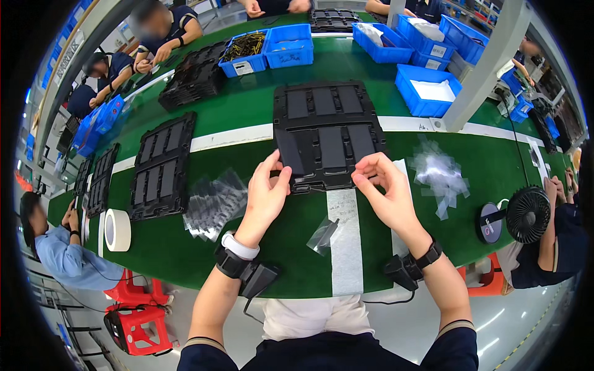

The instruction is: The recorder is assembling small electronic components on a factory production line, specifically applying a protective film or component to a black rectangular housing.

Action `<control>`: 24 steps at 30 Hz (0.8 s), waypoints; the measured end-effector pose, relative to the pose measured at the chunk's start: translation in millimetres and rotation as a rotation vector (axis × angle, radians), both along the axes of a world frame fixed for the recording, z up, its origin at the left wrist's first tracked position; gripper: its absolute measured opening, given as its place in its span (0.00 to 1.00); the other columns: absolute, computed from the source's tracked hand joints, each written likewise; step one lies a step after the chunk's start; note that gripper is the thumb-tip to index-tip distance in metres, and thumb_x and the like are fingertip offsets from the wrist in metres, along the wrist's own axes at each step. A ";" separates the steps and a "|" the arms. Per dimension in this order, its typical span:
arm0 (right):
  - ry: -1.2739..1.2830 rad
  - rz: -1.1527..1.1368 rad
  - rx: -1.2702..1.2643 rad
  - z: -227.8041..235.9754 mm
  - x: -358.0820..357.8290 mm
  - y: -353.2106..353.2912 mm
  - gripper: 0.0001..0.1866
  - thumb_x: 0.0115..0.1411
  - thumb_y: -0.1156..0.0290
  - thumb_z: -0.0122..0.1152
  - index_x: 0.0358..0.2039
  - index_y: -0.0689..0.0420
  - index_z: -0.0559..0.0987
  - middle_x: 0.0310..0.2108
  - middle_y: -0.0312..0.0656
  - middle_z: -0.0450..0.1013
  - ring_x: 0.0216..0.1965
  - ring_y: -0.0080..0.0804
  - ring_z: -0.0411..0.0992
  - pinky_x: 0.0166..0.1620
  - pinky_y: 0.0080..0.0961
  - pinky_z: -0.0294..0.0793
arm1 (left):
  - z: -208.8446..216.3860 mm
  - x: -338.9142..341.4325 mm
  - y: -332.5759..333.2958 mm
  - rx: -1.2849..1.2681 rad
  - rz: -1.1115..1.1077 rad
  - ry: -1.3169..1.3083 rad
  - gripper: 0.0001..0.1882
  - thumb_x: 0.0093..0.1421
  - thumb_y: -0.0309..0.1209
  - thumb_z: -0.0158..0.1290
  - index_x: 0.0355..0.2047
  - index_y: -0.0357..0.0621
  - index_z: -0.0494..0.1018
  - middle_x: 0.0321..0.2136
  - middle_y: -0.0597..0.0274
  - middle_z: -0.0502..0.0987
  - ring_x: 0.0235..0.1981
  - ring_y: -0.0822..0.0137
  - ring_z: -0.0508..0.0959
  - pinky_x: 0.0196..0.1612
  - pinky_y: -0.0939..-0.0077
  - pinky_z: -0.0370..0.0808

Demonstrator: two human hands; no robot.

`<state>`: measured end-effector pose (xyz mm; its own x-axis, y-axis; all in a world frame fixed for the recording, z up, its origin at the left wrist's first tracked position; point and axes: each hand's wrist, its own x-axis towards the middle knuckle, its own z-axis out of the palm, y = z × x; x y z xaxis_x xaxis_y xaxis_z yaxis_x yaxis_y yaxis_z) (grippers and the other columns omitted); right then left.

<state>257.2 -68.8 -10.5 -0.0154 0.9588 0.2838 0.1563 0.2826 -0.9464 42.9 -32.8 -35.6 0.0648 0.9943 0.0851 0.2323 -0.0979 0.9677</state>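
Note:
A black plastic tray [343, 179] lies in front of me, with several flat dark panels in its compartments. At its near left, one dark panel [293, 151] sits slightly askew, overlapping the tray's edge. My left hand [267, 196] has thumb and fingers closed at that panel's lower left edge. At the tray's near right corner, my right hand [388, 193] has its thumb and fingertips curled close together; what is between them is hidden. Below the tray, a small clear film piece with a dark tab [323, 236] rests partly on a white strip [346, 263].
Clear film pieces lie in piles at left [213, 204] and right [439, 173]. Another filled black tray [162, 164], a tape roll [117, 230] and a small black fan [528, 214] share the green table. Blue bins [289, 46] and a metal post [489, 68] stand beyond. Co-workers sit around.

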 end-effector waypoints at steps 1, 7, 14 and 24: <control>-0.031 0.007 0.018 0.4 -0.5 0.0 0.07 0.52 0.75 0.57 0.32 0.60 0.71 0.28 0.34 0.71 0.30 0.18 0.69 0.31 0.15 0.67 | -1.0 -0.8 -0.5 0.033 0.042 0.017 0.21 0.58 0.26 0.47 0.52 0.38 0.61 0.38 0.61 0.68 0.18 0.79 0.69 0.21 0.88 0.65; -0.084 0.028 0.042 0.2 0.9 -1.5 0.07 0.51 0.75 0.57 0.32 0.59 0.72 0.26 0.35 0.71 0.30 0.21 0.69 0.31 0.16 0.67 | 7.4 3.9 -1.5 0.071 0.024 0.044 0.22 0.54 0.21 0.51 0.50 0.38 0.63 0.47 0.55 0.66 0.23 0.75 0.75 0.26 0.85 0.71; -0.173 0.071 0.041 3.1 0.9 -3.8 0.05 0.51 0.78 0.56 0.30 0.61 0.73 0.27 0.35 0.70 0.30 0.19 0.69 0.33 0.16 0.68 | 12.6 6.6 -4.8 0.220 -0.018 0.438 0.17 0.51 0.26 0.54 0.43 0.40 0.72 0.49 0.51 0.64 0.16 0.77 0.70 0.26 0.83 0.70; -0.679 0.392 0.238 -6.5 -3.2 -8.9 0.15 0.40 0.65 0.70 0.28 0.57 0.77 0.29 0.37 0.69 0.33 0.31 0.70 0.34 0.25 0.70 | 21.4 12.1 -7.2 0.271 -0.026 0.315 0.10 0.50 0.26 0.56 0.34 0.40 0.74 0.37 0.58 0.71 0.15 0.82 0.65 0.21 0.89 0.65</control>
<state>253.9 -77.7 -17.0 -0.5790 0.7633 0.2866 0.5221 0.6170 -0.5888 55.1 -40.0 -14.2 0.1540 0.9363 0.3156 0.5069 -0.3491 0.7882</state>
